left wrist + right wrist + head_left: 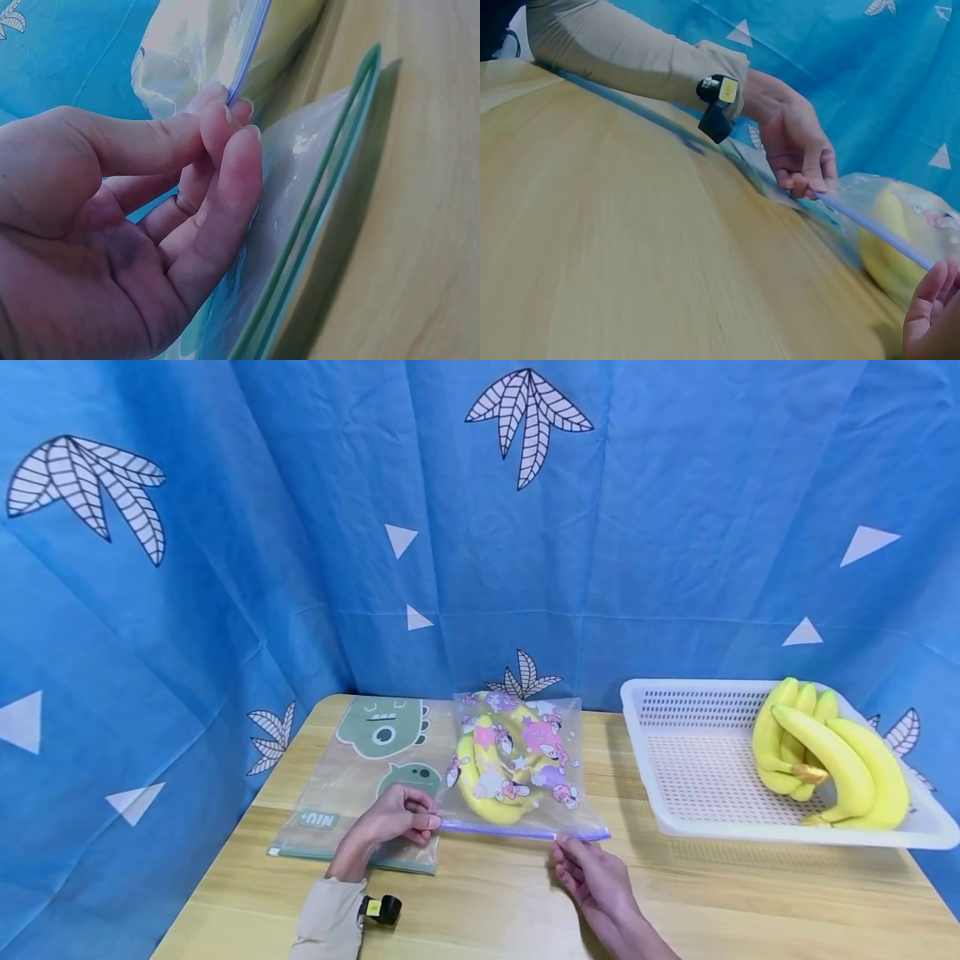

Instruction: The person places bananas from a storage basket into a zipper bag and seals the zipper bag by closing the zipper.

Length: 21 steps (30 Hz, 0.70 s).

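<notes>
A clear zip bag [567, 777] printed with pink and purple cartoon figures lies on the table with yellow bananas [491, 797] inside. Its purple zip edge [498, 831] faces the person. At the left end of that edge, my left hand [397, 817] pinches the corner between thumb and forefinger; the left wrist view shows the pinch [214, 124] close up. My right hand [596, 881] pinches the zip edge near its right end, thumb on top. In the right wrist view the purple strip [877, 229] runs straight between both hands.
A second zip bag [330, 793] with green dinosaur prints lies flat at the left, partly under my left hand. At the right stands a white plastic basket [697, 768] holding more bananas [840, 760]. A blue patterned curtain [480, 527] hangs behind the wooden table [495, 910].
</notes>
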Available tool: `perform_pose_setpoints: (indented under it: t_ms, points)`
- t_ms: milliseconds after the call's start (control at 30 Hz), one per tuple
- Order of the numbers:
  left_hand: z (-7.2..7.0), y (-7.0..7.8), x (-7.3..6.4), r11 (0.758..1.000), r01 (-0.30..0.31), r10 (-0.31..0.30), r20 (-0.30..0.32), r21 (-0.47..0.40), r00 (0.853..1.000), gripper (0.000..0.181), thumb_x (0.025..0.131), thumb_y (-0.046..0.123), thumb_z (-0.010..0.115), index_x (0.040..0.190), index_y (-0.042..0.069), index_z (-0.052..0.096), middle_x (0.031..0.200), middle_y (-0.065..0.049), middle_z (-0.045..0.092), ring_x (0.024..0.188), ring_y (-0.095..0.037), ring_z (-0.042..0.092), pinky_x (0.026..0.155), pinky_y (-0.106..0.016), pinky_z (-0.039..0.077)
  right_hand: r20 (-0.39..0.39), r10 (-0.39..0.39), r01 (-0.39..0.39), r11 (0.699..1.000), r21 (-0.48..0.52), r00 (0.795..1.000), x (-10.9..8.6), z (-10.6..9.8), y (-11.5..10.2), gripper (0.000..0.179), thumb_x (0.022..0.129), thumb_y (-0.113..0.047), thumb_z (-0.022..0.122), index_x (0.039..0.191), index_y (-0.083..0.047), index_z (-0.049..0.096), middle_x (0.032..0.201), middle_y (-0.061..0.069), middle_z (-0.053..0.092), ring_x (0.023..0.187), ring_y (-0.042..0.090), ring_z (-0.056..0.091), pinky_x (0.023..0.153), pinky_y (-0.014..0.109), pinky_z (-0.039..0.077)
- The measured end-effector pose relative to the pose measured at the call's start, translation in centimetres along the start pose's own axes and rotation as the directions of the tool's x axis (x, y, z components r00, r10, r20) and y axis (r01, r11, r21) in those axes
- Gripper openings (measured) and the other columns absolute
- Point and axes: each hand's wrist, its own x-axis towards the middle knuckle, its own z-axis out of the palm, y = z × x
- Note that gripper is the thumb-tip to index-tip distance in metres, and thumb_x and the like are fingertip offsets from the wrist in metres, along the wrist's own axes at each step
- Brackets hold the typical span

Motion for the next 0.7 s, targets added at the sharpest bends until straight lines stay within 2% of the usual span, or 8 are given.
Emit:
perform_pose_setpoints:
  t_ms: [400, 700]
  points:
    - [0.1, -0.2, 0.0, 1.000, 0.000, -0.001, -0.028, -0.016, 1.000, 0.015, 0.087, -0.006, 0.075, 0.098, -0.014, 0.067, 0.076, -0.011, 0.071, 0.058, -0.015, 0.066, 0.058, -0.031, 0.061, -0.027, -0.024, 0.024, 1.000, -0.020, 0.999, -0.2, -0.9, -0.7, 0.008, 0.097, -0.007, 0.067, 0.100, 0.000, 0.070, 0.085, 0.004, 0.073, 0.070, 0.007, 0.066, 0.067, 0.018, 0.057]
    - [0.2, 0.1, 0.1, 1.000, -0.012, 0.012, -0.034, 0.011, 0.999, 0.012, 0.088, -0.004, 0.075, 0.095, -0.010, 0.068, 0.077, -0.012, 0.071, 0.059, -0.016, 0.066, 0.059, -0.033, 0.061, -0.057, -0.049, 0.047, 0.998, -0.042, 0.997, -0.1, -1.6, -0.7, 0.008, 0.097, -0.005, 0.067, 0.101, 0.001, 0.070, 0.085, 0.006, 0.073, 0.070, 0.007, 0.066, 0.065, 0.019, 0.057]
